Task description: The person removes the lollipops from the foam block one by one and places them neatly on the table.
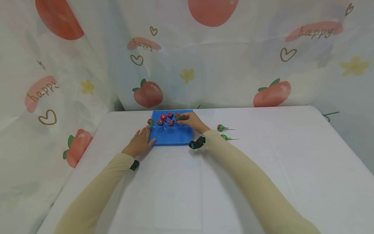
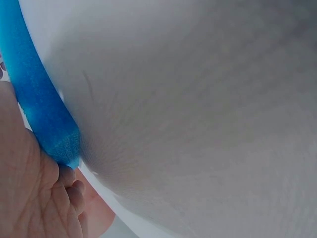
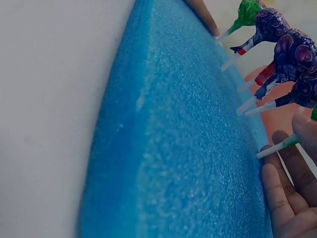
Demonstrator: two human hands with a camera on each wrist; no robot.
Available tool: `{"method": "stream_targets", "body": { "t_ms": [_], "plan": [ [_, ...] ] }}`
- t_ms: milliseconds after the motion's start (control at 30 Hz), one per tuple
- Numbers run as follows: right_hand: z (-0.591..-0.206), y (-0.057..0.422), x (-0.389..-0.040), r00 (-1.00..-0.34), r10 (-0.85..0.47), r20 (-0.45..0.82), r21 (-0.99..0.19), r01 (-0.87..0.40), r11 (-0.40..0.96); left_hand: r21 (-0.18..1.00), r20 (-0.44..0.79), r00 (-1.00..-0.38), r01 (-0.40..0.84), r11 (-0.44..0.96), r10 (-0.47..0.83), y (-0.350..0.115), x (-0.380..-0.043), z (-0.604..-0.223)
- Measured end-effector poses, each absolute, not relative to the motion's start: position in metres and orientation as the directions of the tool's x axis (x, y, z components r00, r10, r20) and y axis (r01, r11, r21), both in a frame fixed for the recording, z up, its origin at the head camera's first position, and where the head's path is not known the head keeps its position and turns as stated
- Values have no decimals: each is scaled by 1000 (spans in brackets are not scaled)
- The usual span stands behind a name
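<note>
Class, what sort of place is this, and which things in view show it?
Probably a staged tabletop workspace: a white table, a fruit-printed backdrop hanging behind it, and a blue block with several wrapped lollipops stuck in it.

Only word I can make out is "happy" — three times, all on the printed fabric backdrop [image 1: 228,65]. There's a left "happy" [image 1: 42,92] on the side part, a middle "happy" [image 1: 142,44] on the back, and a right "happy" [image 1: 315,32] up high. Each is thin, brownish, handwritten-style lowercase over a pink smear (the left one runs uphill). The purple lollipop wrappers [image 3: 297,53] have some printing too — way too blurry to read. Anything on the green wrappers [image 1: 220,127] is too tiny to tell.
</note>
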State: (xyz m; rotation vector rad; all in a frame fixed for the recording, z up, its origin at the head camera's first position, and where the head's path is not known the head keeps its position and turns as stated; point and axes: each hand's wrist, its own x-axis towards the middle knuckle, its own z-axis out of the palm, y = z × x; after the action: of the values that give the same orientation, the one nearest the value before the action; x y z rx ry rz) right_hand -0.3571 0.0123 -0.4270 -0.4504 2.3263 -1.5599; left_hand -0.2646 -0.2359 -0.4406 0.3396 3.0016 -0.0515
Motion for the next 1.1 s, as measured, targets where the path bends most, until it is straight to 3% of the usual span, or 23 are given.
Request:
{"method": "stream_targets", "body": {
  "t_ms": [733,1100],
  "plan": [
    [-430,6,-358,-941,-329,-76,-909,-70,410,-26,-117,-966,233,972,229,-235,-263,-438],
    [-426,7,-357,-947,-313,-70,-945,-38,325,32,-104,-965,240,970,242,-236,-260,-436]
  ]
}}
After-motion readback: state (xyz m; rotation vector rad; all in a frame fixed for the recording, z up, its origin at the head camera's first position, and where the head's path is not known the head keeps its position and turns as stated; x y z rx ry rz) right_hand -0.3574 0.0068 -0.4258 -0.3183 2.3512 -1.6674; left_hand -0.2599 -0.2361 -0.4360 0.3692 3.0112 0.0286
